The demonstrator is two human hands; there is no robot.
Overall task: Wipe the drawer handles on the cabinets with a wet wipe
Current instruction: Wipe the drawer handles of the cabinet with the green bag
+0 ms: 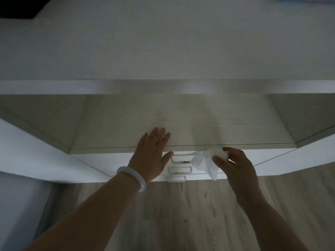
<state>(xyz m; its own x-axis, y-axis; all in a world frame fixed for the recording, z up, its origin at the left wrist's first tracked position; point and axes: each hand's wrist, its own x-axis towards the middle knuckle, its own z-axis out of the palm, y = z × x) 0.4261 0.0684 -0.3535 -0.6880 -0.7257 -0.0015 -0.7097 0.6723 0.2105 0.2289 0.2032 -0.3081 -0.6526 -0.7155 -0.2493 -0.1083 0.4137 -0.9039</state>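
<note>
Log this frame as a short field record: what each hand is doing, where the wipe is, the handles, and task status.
left hand: flat on the cabinet top at its front edge, fingers straight
right hand: pinches the wet wipe
wet wipe: at the right end of the top handle, hanging down over the drawer fronts
handles visible: three, stacked; middle handle, bottom handle
wrist: white bangle on left
status: top handle under way
</note>
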